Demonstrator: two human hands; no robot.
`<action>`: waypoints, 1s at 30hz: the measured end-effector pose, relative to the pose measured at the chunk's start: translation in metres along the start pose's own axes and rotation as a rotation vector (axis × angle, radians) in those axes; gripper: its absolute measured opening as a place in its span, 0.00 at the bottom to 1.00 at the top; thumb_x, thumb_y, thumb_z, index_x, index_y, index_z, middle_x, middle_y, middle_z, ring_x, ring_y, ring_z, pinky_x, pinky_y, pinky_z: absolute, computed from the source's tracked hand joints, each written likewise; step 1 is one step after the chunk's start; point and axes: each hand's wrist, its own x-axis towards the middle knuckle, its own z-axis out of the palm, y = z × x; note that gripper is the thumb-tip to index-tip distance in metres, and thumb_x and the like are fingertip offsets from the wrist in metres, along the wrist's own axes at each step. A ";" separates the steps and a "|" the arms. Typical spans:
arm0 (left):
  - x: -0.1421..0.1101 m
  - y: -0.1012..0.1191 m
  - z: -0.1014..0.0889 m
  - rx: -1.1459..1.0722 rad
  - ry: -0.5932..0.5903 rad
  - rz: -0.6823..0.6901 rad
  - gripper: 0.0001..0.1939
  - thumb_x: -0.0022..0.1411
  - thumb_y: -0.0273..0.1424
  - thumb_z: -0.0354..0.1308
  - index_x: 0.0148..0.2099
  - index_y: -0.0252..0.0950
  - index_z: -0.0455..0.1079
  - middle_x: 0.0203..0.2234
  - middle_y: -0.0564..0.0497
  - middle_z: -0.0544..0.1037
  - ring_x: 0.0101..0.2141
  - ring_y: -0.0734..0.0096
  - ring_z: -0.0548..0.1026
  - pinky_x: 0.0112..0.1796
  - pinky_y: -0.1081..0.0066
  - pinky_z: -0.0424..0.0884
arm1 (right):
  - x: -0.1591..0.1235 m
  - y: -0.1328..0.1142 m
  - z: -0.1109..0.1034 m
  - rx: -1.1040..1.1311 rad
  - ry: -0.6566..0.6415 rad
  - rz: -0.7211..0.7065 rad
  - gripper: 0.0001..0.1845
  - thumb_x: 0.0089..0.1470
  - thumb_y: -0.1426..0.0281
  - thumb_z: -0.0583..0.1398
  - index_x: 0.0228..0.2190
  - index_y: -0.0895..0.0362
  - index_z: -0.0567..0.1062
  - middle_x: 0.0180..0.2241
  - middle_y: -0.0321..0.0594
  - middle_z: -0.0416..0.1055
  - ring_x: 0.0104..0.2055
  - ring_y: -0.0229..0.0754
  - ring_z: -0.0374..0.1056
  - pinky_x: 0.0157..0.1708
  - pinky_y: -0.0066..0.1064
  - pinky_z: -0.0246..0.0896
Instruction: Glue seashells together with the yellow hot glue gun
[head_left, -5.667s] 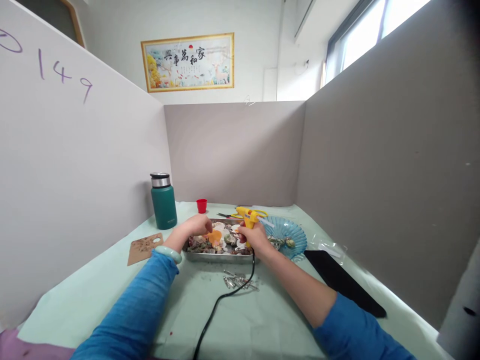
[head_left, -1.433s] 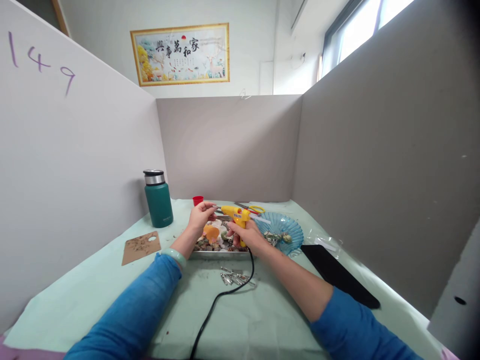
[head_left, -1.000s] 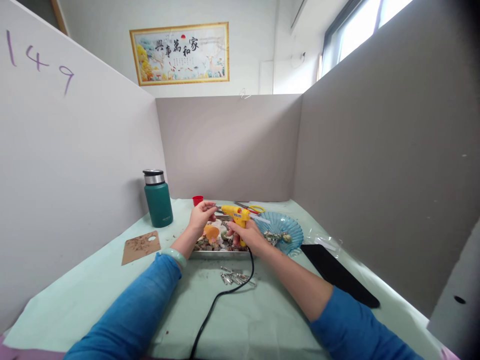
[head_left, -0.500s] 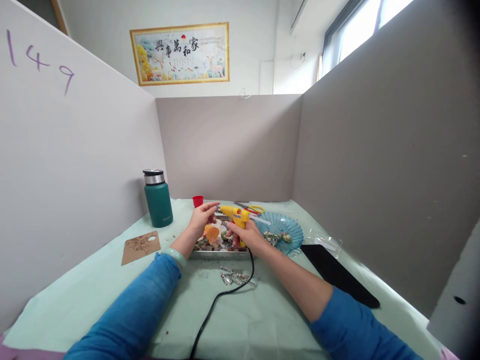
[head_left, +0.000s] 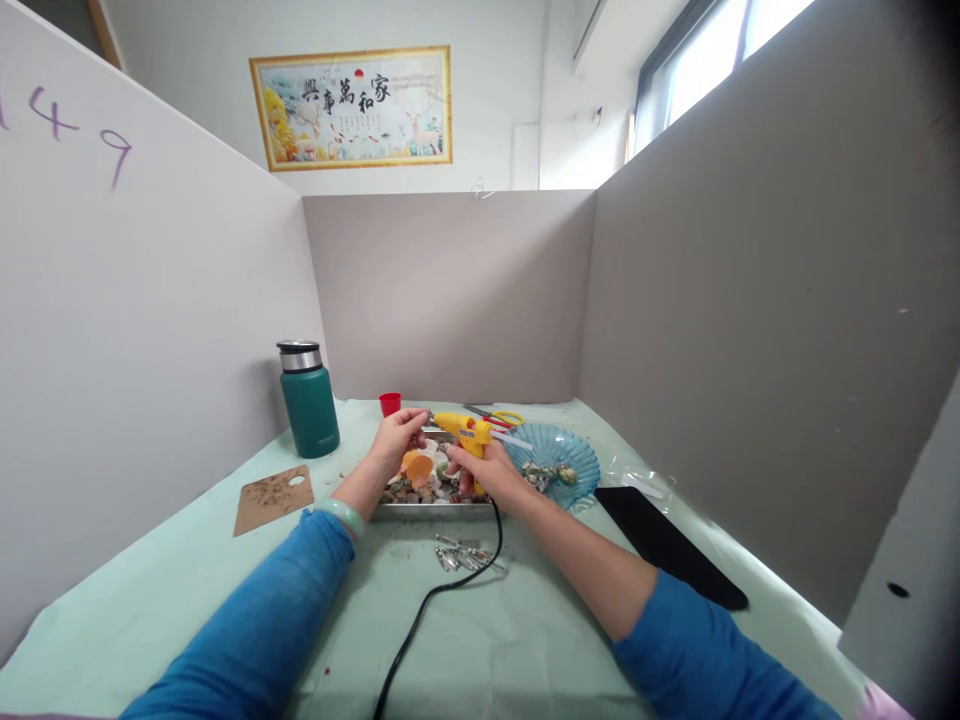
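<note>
My right hand is wrapped round the handle of a yellow glue gun, whose nozzle points left. A pale glue stick sticks out of its back end, and a black cord runs down from the grip toward me. At the nozzle, my left hand has its fingers pinched on something small that I cannot make out. Both hands are above a metal tray of shells and small stones. An orange shell lies in it, partly between the hands.
A blue glass plate holding shell pieces stands right of the tray, with scissors behind. Several silvery metal pieces lie in front. Leftward are a green bottle, red cup and brown board. A black mat lies right.
The whole view has shifted slightly, so things appear a little farther left. Both hands keep nearly the same pose, the left fingers still at the glue gun's nozzle.
</note>
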 end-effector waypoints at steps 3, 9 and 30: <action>0.001 -0.002 -0.001 0.015 -0.011 -0.010 0.21 0.38 0.39 0.71 0.31 0.31 0.70 0.17 0.56 0.70 0.15 0.81 0.65 0.20 0.76 0.65 | 0.001 0.001 0.000 0.010 0.002 -0.012 0.17 0.48 0.56 0.63 0.30 0.58 0.71 0.20 0.33 0.72 0.13 0.31 0.61 0.14 0.23 0.58; 0.002 -0.003 -0.002 0.006 -0.007 -0.014 0.22 0.39 0.40 0.71 0.32 0.31 0.71 0.16 0.57 0.68 0.16 0.81 0.64 0.21 0.76 0.65 | -0.002 -0.004 0.000 -0.029 -0.012 0.010 0.15 0.49 0.58 0.63 0.29 0.58 0.71 0.21 0.33 0.72 0.14 0.31 0.61 0.14 0.23 0.57; -0.002 0.004 0.001 -0.117 -0.071 -0.086 0.17 0.39 0.33 0.72 0.29 0.30 0.72 0.19 0.55 0.71 0.15 0.85 0.61 0.18 0.77 0.60 | 0.000 0.000 -0.001 -0.085 0.008 -0.058 0.16 0.50 0.57 0.61 0.28 0.58 0.71 0.20 0.35 0.72 0.14 0.31 0.61 0.15 0.23 0.57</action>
